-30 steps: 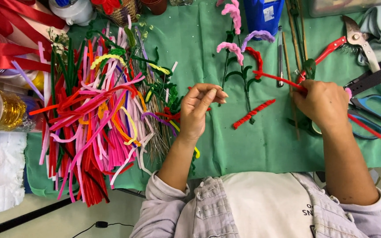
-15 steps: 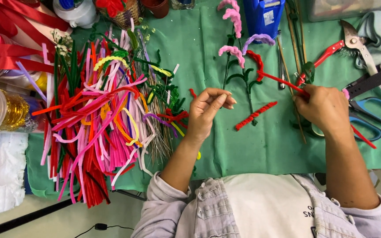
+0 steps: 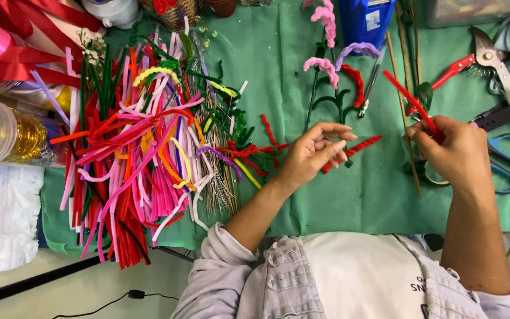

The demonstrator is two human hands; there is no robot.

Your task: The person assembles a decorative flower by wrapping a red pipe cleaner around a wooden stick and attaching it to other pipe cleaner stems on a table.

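Straight red pipe cleaner (image 3: 411, 99) sat pinched in right hand (image 3: 453, 155), angled up-left over the green cloth (image 3: 278, 65) w/ its free end clear to work, while left hand (image 3: 313, 152), loosely open & empty, hovered just by a twisted red piece (image 3: 354, 149), pipe-cleaner heap (image 3: 143, 147) at left.

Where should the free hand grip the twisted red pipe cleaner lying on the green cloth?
Pinch the twisted red pipe cleaner at its bare upper-right end, coming from above. It lies flat and slanted on the green cloth, and the left hand covers its lower-left end.
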